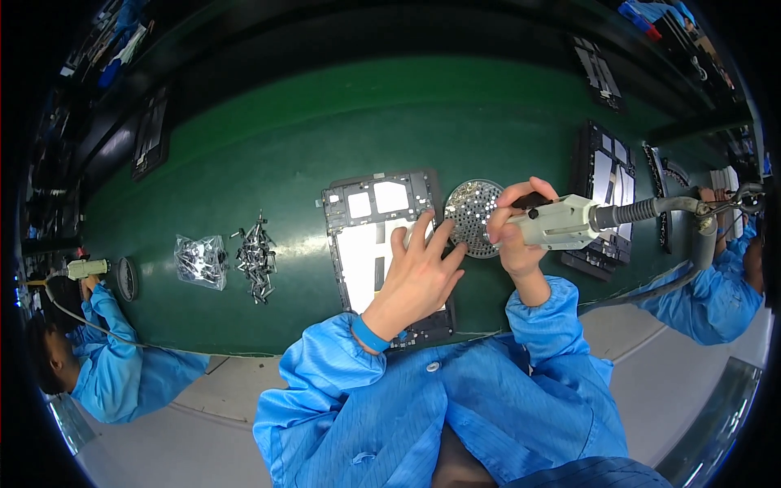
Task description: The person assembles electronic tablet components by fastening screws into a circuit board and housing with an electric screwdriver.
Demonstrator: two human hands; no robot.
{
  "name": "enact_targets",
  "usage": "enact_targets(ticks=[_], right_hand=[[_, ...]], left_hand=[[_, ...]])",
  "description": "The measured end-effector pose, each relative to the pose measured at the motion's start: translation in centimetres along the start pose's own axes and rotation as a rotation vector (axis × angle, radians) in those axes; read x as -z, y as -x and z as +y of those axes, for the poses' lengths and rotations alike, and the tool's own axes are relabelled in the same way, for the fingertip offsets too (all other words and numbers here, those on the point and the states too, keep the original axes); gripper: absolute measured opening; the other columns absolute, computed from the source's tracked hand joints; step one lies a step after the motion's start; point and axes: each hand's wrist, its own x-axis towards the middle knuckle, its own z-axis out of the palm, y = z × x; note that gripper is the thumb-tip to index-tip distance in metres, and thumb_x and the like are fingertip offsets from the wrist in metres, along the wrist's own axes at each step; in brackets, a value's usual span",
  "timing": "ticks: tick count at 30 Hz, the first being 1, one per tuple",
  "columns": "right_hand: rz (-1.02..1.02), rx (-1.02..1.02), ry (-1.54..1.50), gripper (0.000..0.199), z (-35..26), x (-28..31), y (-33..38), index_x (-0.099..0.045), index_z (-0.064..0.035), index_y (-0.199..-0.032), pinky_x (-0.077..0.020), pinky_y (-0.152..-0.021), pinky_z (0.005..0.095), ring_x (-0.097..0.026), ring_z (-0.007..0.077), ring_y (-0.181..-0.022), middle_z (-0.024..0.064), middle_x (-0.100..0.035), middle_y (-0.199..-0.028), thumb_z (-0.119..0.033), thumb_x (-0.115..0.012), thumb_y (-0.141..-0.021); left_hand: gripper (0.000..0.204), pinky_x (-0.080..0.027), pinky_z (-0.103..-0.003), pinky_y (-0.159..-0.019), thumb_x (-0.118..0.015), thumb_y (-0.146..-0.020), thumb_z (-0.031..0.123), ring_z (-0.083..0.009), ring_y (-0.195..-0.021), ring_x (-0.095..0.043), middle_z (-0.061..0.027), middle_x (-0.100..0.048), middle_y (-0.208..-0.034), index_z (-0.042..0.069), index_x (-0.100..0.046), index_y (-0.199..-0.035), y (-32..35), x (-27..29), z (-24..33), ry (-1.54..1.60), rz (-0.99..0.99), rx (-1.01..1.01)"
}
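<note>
Dark rectangular frame panel (382, 236) with pale cut-out windows lay flat on the green desk (268, 146), just in front of the person. The left hand (419, 272) rested on its right half, fingers (423, 228) spread and flat, pressing down rather than gripping anything. The right hand (517, 232) was clenched around a pale grey electric screwdriver (561, 221), whose cable (675, 207) trailed off to the right; its tip pointed toward a round perforated metal screw tray (472, 213) lying just beside the panel's upper right corner. To the left sat a loose heap of small metal parts (256, 256) and a clear plastic bag (201, 260) holding more. A stack of similar dark panels (606, 175) stood to the right.
</note>
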Motion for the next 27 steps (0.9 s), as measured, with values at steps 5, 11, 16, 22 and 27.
enact_targets(ticks=[5,11,16,22,27], right_hand=[[0.038,0.004,-0.089,0.064,-0.6,-1.4,-0.7,-0.028,-0.0031,-0.136,-0.0423,-0.046,0.0212,-0.051,0.0109,-0.053,0.0172,-0.051,-0.1,-0.015,-0.065,-0.085],[0.136,0.002,0.036,0.059,-2.3,-1.1,-1.4,-0.03,-0.001,-0.134,-0.0401,-0.043,0.0217,-0.046,0.0093,-0.05,0.0149,-0.049,-0.101,-0.01,-0.06,-0.085],[0.135,0.034,-0.002,0.057,-2.5,-2.1,-2.4,-0.031,0.0008,-0.133,-0.0416,-0.045,0.0213,-0.049,0.01,-0.05,0.0158,-0.051,-0.098,-0.005,-0.058,-0.083],[0.161,0.006,-0.001,0.056,-2.3,-3.0,-2.8,-0.031,0.0018,-0.132,-0.0414,-0.045,0.0212,-0.047,0.0093,-0.049,0.0154,-0.051,-0.098,-0.006,-0.058,-0.083],[0.186,-0.005,0.0,0.056,-2.6,-3.1,-2.4,-0.031,0.0018,-0.132,-0.0413,-0.046,0.0211,-0.047,0.0092,-0.049,0.015,-0.051,-0.098,-0.006,-0.058,-0.083]], left_hand=[[0.034,-0.03,-0.052,-0.09,-0.069,-0.075,0.021,-0.0343,-0.123,-0.036,-0.0109,-0.046,-0.127,0.011,-0.063,-0.107,1.2,1.2,0.2,-0.01,0.034,0.038],[0.012,-0.04,-0.04,-0.074,-0.066,-0.072,0.006,-0.0265,-0.085,-0.055,-0.0071,-0.059,-0.084,0.006,-0.062,-0.084,6.0,6.1,-3.0,0.029,0.215,0.178],[0.005,-0.039,-0.039,-0.066,-0.066,-0.075,0.006,-0.0286,-0.071,-0.056,-0.0093,-0.059,-0.074,0.005,-0.063,-0.078,11.4,9.0,-11.3,-0.207,0.499,0.677],[0.009,-0.035,-0.039,-0.072,-0.07,-0.073,0.011,-0.0269,-0.082,-0.054,-0.0073,-0.061,-0.076,0.008,-0.068,-0.081,9.9,9.7,-17.2,-0.323,0.521,0.556],[0.011,-0.032,-0.038,-0.075,-0.075,-0.068,0.015,-0.0269,-0.081,-0.053,-0.0081,-0.061,-0.074,0.007,-0.068,-0.071,8.9,9.7,-18.3,-0.33,0.321,0.637]])
